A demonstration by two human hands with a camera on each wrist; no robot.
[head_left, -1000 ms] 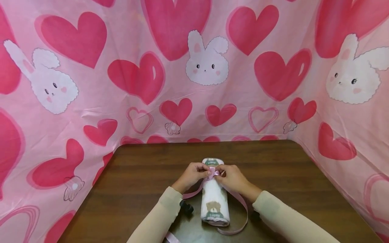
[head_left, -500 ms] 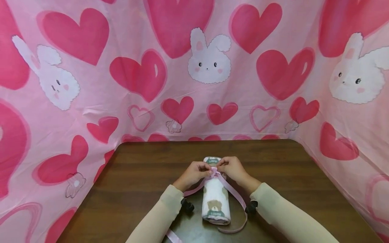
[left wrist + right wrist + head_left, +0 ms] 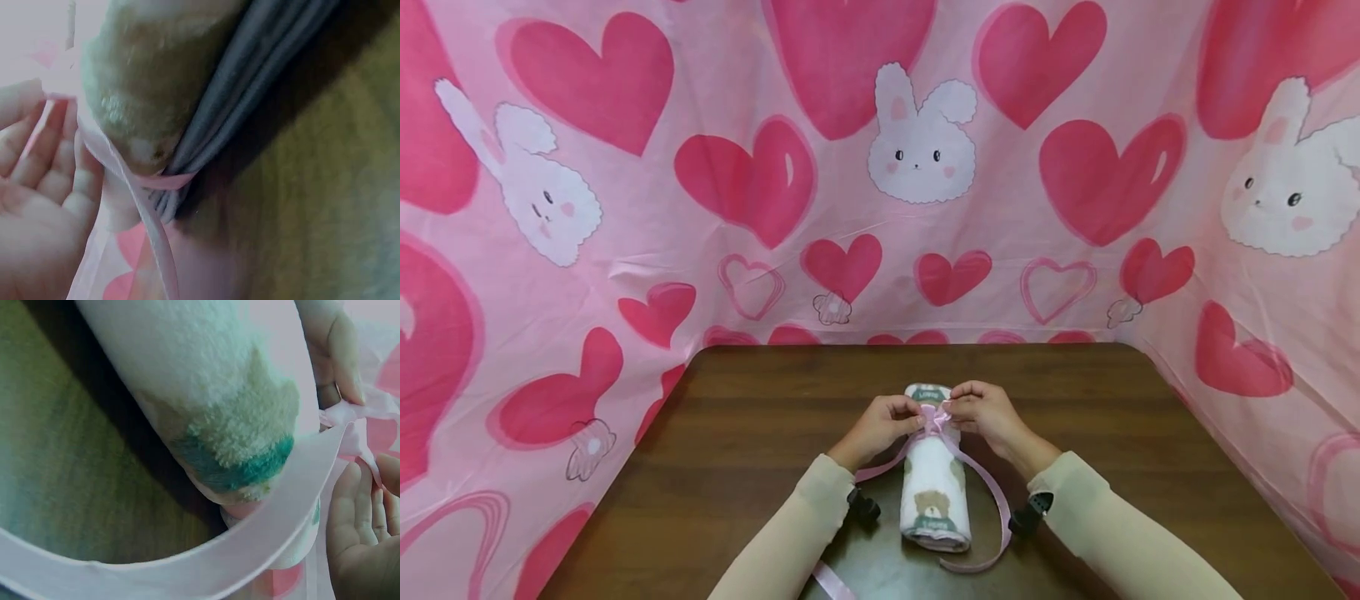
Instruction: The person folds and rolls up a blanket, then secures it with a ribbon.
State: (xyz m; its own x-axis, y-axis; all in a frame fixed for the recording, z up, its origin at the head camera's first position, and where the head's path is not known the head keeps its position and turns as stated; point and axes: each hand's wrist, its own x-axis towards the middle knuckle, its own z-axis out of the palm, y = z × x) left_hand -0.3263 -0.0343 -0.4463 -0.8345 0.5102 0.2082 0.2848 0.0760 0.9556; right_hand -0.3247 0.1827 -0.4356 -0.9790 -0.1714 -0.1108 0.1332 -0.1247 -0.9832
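A rolled white towel [image 3: 928, 475] with bear prints lies lengthwise on the table. Round its far part runs a pink satin ribbon [image 3: 934, 418], looped like a bow on top. My left hand [image 3: 880, 429] pinches the bow's left side between thumb and forefinger. On the other side, my right hand [image 3: 992, 421] pinches the right loop, which shows between its thumb and fingers in the right wrist view. One ribbon tail curves down to the right of the towel, another passes under my left forearm. The towel's layered edges [image 3: 250, 81] show in the left wrist view.
The brown wooden table [image 3: 760, 417] has a pink curtain [image 3: 842, 200] with hearts and rabbits behind it and at both sides. A black wrist camera [image 3: 863, 506] sits under the left sleeve, another [image 3: 1030, 512] by the right sleeve.
My right hand lifts from close over the knot and shifts right, drawing out a ribbon loop. The left hand keeps its pinch nearly in place. The head view tilts slightly.
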